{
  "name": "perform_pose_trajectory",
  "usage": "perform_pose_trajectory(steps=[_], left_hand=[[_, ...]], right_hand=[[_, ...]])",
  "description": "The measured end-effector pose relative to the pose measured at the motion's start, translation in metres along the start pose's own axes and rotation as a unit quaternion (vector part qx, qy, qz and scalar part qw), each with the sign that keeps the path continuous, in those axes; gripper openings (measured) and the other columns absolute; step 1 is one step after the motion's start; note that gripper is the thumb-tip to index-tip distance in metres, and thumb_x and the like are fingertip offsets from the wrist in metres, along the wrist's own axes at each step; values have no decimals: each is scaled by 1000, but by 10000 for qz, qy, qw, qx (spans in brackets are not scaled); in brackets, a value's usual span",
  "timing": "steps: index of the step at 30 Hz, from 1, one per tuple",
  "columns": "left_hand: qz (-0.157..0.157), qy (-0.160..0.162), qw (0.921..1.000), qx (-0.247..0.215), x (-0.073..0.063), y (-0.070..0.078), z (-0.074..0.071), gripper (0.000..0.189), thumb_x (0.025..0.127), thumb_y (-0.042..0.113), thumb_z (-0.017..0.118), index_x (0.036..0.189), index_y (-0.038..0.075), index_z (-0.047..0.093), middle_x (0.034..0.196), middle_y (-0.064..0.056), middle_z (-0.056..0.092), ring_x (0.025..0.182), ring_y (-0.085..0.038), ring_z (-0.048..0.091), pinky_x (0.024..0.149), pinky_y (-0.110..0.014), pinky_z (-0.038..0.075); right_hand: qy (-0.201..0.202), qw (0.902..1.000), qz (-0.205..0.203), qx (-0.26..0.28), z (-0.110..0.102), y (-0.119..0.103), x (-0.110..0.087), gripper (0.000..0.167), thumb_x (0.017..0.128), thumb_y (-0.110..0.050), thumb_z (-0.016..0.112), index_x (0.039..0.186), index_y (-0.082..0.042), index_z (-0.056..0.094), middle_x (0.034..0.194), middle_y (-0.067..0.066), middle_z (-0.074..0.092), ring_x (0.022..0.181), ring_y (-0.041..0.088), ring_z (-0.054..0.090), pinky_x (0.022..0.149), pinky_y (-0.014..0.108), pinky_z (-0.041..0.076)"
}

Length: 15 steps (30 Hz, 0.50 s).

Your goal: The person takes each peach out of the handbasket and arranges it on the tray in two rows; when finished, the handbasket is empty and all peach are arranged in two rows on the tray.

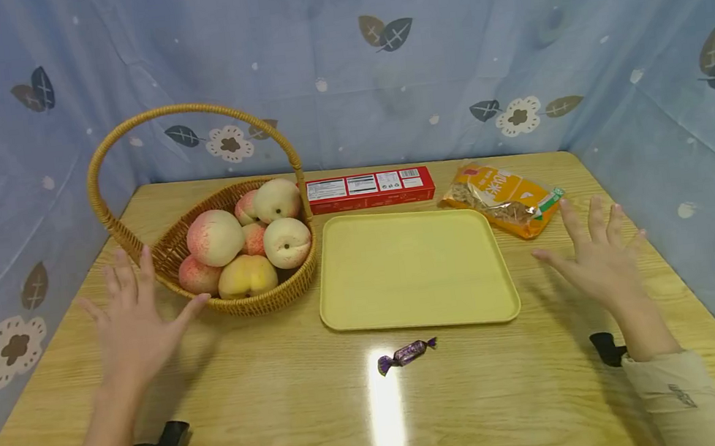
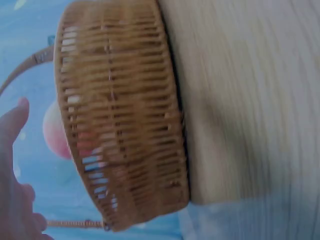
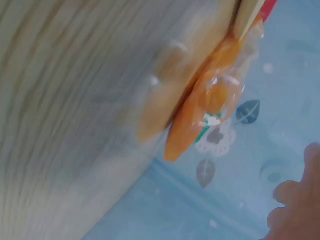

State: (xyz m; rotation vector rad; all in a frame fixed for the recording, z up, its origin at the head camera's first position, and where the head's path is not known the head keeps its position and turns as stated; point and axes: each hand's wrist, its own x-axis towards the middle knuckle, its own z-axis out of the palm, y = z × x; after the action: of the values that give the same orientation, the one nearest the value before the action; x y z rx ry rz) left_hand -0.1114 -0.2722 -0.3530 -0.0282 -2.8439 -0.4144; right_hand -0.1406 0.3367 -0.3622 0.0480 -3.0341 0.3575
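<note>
My left hand [image 1: 134, 326] is spread with straight fingers above the table, just in front of a wicker basket [image 1: 274, 302], and holds nothing. Several peaches [image 1: 215, 238] fill that basket under its tall arched handle; its woven side [image 2: 120, 110] takes up much of the left wrist view. On the other side, my right hand [image 1: 604, 268] is likewise spread and holds nothing. Nearest to it lies an orange food packet [image 1: 503, 199], seen edge-on in the right wrist view as a shiny bag [image 3: 200, 110]. Between the hands are a yellow tray [image 1: 412, 268] and a purple wrapped candy [image 1: 410, 353].
Behind the tray a long red box [image 1: 370, 189] lies along the back of the wooden table [image 1: 300, 421]. Blue patterned curtains [image 1: 339, 63] close off the back and both sides. The basket's handle [image 1: 185, 108] rises high at the left.
</note>
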Motion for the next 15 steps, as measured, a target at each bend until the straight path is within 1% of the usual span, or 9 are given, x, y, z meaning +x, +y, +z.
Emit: perform_pose_trajectory(steps=[3,5,7,9,10,11,12,13,15], left_hand=[[-32,-134,9997,-217,0,6,3,108,88,73,44,155,5,-7,157,-20,-18,143,-44,-12,104,-73,-11],[-55,-171,9994,-292,0,10,5,110,88,73,45,154,0,-5,157,-23,-16,143,-42,-13,106,-71,-10],[-82,-228,9992,-323,0,13,7,111,88,73,45,153,-3,-5,156,-24,-16,143,-42,-13,107,-69,-10],[-102,-269,9990,-349,1,15,10,113,88,73,45,152,-5,-5,156,-26,-15,143,-42,-13,108,-68,-9],[-110,-290,9989,-360,1,15,11,113,88,73,45,152,-7,-5,156,-26,-15,143,-42,-13,108,-68,-10],[-123,-303,9988,-375,1,16,12,114,88,73,45,151,-8,-5,156,-27,-15,143,-43,-13,108,-67,-10],[-141,-317,9987,-374,1,16,13,114,88,73,45,151,-9,-4,156,-27,-15,143,-43,-13,109,-67,-9],[-150,-329,9987,-345,1,17,15,115,88,74,44,150,-10,-4,156,-27,-14,143,-44,-12,109,-67,-8],[-164,-353,9988,-285,2,17,17,115,88,74,43,150,-11,-3,155,-29,-14,143,-45,-11,109,-68,-7]], right_hand=[[94,9997,-64,211,0,-11,5,91,95,-64,40,157,-10,-1,155,29,-17,139,47,-22,96,80,-10],[184,9989,-118,422,-2,-20,8,91,96,-61,44,156,-4,7,156,32,-7,141,48,-14,99,79,-6],[231,9976,-195,623,-5,-30,10,89,96,-58,47,154,2,15,155,34,4,142,50,-4,102,77,0],[300,9961,-306,774,-9,-42,12,85,97,-54,50,151,6,24,152,35,18,140,53,13,105,73,11],[322,9952,-352,859,-11,-48,13,82,97,-52,51,148,8,30,149,35,26,136,54,23,105,72,18],[307,9943,-387,949,-12,-55,14,79,97,-51,52,146,8,35,146,35,32,128,53,38,101,70,27],[305,9932,-452,1025,-14,-61,16,75,97,-50,53,144,8,40,143,34,38,116,52,49,95,67,37],[278,9918,-511,1138,-15,-68,17,71,98,-48,54,141,7,45,140,33,43,100,50,56,85,63,43],[197,9884,-682,1344,-19,-82,22,65,97,-45,56,138,5,50,133,32,51,90,48,59,77,58,47]])
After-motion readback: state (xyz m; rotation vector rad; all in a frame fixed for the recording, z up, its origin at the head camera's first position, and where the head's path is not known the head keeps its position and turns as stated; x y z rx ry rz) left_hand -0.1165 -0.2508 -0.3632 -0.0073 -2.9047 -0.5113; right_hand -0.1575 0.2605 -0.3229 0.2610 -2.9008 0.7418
